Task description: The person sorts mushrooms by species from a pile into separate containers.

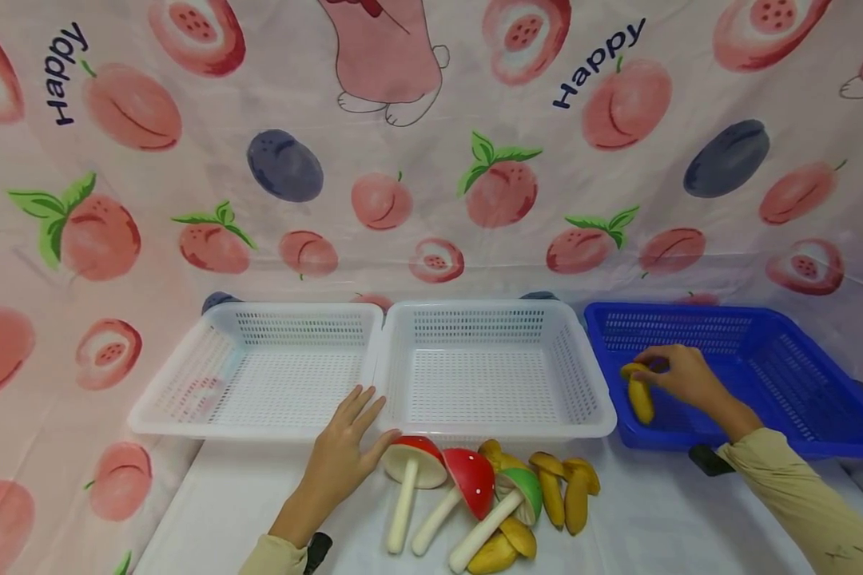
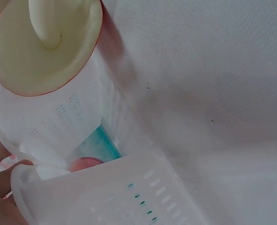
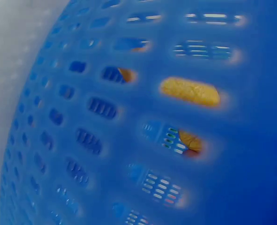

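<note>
My right hand [image 1: 679, 377] pinches a toy mushroom [image 1: 642, 401], yellow-brown with its stem pointing down, inside the blue basket [image 1: 777, 371] near its left side. Through the basket's slots in the right wrist view, a yellow piece [image 3: 190, 91] shows. Fingers spread, my left hand [image 1: 338, 451] hovers by the front of the two white baskets and holds nothing. Just right of its thumb lies a red-capped toy mushroom [image 1: 406, 475], whose pale underside [image 2: 77, 51] looms large in the left wrist view. A second red-capped mushroom [image 1: 469, 483] and a green-capped one [image 1: 521, 487] lie beside it.
Several yellow-brown mushrooms [image 1: 577, 495] lie on the white tablecloth [image 1: 647, 519], around the green-capped one. The left white basket [image 1: 288, 383] and middle white basket [image 1: 482, 383] stand in a row with the blue one. A peach-print cloth [image 1: 417, 152] hangs behind.
</note>
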A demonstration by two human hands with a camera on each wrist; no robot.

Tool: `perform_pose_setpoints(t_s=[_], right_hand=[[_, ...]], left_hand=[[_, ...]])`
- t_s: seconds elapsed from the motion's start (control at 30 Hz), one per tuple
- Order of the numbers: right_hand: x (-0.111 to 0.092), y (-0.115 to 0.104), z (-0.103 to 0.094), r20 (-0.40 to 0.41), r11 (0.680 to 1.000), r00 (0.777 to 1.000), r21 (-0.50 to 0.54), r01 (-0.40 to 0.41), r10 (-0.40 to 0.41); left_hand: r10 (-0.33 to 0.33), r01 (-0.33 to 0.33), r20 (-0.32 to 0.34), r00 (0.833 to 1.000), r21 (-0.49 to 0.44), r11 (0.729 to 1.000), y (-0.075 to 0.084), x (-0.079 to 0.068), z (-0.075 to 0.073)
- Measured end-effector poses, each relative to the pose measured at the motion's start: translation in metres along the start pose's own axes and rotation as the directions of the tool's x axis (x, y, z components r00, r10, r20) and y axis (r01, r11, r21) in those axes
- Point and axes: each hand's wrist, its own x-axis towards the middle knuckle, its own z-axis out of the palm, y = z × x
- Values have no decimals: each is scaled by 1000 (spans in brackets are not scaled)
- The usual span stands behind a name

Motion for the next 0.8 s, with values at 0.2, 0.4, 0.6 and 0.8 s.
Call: perform_pose_setpoints(t_s=[0.2,0.4,0.6,0.8], right_hand=[[-1,4,6,41,1000,999,3,-1,1],[-3,12,19,44,999,999,-16,30,-29],[-2,18,29,55,999,998,-31,14,-12],[-3,15,29,28,999,999,-42,28,-27]], left_hand=[[-5,5,-3,1000,6,1000,1,0,-1],[-12,12,7,1000,-12,1000,3,-2,-1],[-10,10,-2,1000,-9,1000,3,-2,0],[-6,6,-8,1000,0,1000,1,-2,1]])
